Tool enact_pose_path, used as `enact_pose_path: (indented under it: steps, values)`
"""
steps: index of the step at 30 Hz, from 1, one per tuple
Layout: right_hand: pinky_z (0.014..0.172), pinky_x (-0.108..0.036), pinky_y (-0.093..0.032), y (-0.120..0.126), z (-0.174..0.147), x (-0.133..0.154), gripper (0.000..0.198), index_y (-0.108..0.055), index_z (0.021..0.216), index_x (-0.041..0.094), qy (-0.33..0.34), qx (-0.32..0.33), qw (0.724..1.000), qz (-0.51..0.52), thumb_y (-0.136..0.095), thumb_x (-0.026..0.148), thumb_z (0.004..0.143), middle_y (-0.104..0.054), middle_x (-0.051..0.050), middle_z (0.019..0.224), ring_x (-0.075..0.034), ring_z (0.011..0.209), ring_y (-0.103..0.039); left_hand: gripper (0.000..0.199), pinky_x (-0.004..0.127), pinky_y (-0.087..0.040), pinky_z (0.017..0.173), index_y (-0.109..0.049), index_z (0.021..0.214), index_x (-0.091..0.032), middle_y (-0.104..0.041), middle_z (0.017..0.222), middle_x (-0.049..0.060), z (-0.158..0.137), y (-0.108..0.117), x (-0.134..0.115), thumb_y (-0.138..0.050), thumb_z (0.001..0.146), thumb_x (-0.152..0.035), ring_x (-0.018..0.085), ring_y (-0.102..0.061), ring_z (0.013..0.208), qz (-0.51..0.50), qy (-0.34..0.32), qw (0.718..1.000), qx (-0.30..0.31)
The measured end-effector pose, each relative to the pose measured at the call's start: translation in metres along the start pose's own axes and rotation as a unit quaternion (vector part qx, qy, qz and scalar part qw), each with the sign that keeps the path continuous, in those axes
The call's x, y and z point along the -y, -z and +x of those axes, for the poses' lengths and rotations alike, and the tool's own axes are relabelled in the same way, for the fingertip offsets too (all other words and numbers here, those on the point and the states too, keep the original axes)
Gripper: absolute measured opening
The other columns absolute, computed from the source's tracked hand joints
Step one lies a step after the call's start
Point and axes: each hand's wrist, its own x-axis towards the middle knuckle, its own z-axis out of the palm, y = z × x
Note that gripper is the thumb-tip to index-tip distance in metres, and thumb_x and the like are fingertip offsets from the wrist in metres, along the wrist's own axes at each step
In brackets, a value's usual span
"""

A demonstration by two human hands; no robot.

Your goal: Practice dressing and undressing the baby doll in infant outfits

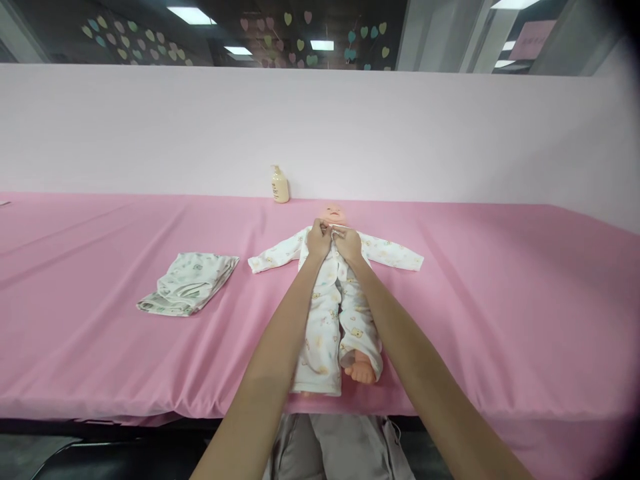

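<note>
A baby doll [334, 213] lies on its back, dressed in a white patterned baby outfit [320, 340] with long sleeves spread out to both sides. At the outfit's neckline, just below the doll's chin, my left hand [319, 239] pinches the fabric. My right hand [348, 243] is closed on the collar right beside it, fingertips nearly meeting the left ones. Any fastener between the fingers is too small to make out. One bare doll foot [362, 368] shows from the right trouser leg; the left leg's cuff covers most of the other foot.
Left of the doll lies a folded white patterned cloth [193, 283]. A cream pump bottle [280, 185] stands at the back against the white wall [150, 127]. A pink sheet [480, 300] covers the table, with its front edge close to my lap. A black chair [120, 460] is at lower left.
</note>
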Motion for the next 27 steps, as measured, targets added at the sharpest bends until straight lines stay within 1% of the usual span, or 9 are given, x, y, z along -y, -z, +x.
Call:
enact_pose_path:
  steps: [5,8,13,15,17,19,21,24,27]
  values:
    - [0.085,-0.031,-0.046,0.000,0.002,-0.004,0.033,-0.071,0.103,0.026,0.009,0.011,0.999,0.048,-0.050,0.020,0.079,-0.072,-0.003,0.101,-0.023,0.100,-0.064,0.010,0.023,-0.040,0.069,-0.047,0.079,-0.021,-0.059,0.075,-0.003,0.000,0.002,-0.002,-0.053,0.081,-0.014,0.013,-0.056,0.069,0.005,-0.003,1.000,0.004]
    - [0.088,-0.030,-0.045,-0.001,0.005,-0.006,0.032,-0.072,0.100,0.025,0.009,0.018,0.995,0.097,-0.052,0.017,0.076,-0.072,-0.002,0.100,-0.021,0.101,-0.064,0.010,0.023,-0.040,0.069,-0.048,0.077,-0.021,-0.060,0.075,-0.003,0.000,0.002,-0.002,-0.051,0.081,-0.012,0.013,-0.057,0.070,0.006,-0.007,1.000,0.011]
    - [0.082,-0.025,-0.047,-0.003,0.007,-0.009,0.034,-0.070,0.102,0.020,0.008,0.018,0.991,0.133,-0.049,0.017,0.076,-0.072,-0.002,0.097,-0.017,0.087,-0.066,0.008,0.023,-0.042,0.067,-0.050,0.077,-0.021,-0.063,0.076,-0.003,0.000,0.001,-0.004,-0.051,0.081,-0.014,0.013,-0.059,0.068,0.007,-0.003,1.000,0.020]
    - [0.082,-0.027,-0.046,-0.003,0.005,-0.008,0.035,-0.069,0.104,0.016,-0.005,-0.004,0.991,0.133,-0.049,0.018,0.075,-0.072,-0.005,0.099,-0.018,0.084,-0.066,0.005,0.023,-0.043,0.069,-0.052,0.080,-0.021,-0.064,0.079,-0.002,-0.001,0.001,-0.005,-0.051,0.081,-0.016,0.013,-0.060,0.071,0.012,-0.001,1.000,0.014]
    - [0.081,-0.028,-0.045,-0.003,0.002,-0.008,0.035,-0.068,0.104,0.014,-0.019,-0.045,0.991,0.128,-0.049,0.018,0.074,-0.071,-0.007,0.099,-0.018,0.083,-0.064,0.007,0.023,-0.044,0.073,-0.053,0.085,-0.021,-0.066,0.084,0.000,-0.002,0.002,-0.008,-0.050,0.082,-0.016,0.014,-0.061,0.077,0.032,0.006,0.999,-0.007]
    - [0.077,-0.027,-0.045,-0.002,-0.002,-0.006,0.033,-0.068,0.099,0.015,-0.032,-0.092,0.988,0.115,-0.047,0.019,0.074,-0.071,-0.006,0.091,-0.018,0.078,-0.063,0.012,0.026,-0.043,0.076,-0.054,0.089,-0.020,-0.066,0.088,0.002,-0.005,0.003,-0.011,-0.047,0.082,-0.014,0.016,-0.061,0.083,0.064,0.020,0.997,-0.034]
    - [0.072,-0.027,-0.043,-0.001,-0.006,-0.005,0.027,-0.068,0.090,0.017,-0.035,-0.118,0.987,0.101,-0.046,0.021,0.074,-0.069,-0.003,0.080,-0.018,0.072,-0.060,0.012,0.030,-0.042,0.076,-0.056,0.087,-0.019,-0.067,0.086,0.005,-0.008,0.005,-0.014,-0.045,0.083,-0.016,0.020,-0.061,0.084,0.098,0.033,0.993,-0.049]
    - [0.067,-0.026,-0.041,0.000,-0.013,-0.004,0.021,-0.068,0.077,0.020,-0.010,-0.107,0.992,0.072,-0.048,0.027,0.075,-0.064,0.000,0.068,-0.017,0.066,-0.056,0.015,0.032,-0.041,0.073,-0.059,0.077,-0.019,-0.067,0.079,0.008,-0.017,0.008,-0.018,-0.047,0.084,-0.025,0.024,-0.061,0.081,0.134,0.027,0.990,-0.039]
    - [0.064,-0.026,-0.039,0.000,-0.020,-0.003,0.020,-0.068,0.077,0.022,0.028,-0.093,0.994,0.049,-0.049,0.030,0.076,-0.059,0.002,0.062,-0.017,0.062,-0.053,0.018,0.030,-0.040,0.069,-0.062,0.081,-0.021,-0.067,0.081,0.005,-0.027,0.013,-0.020,-0.047,0.085,-0.030,0.022,-0.061,0.079,0.164,-0.003,0.986,-0.013]
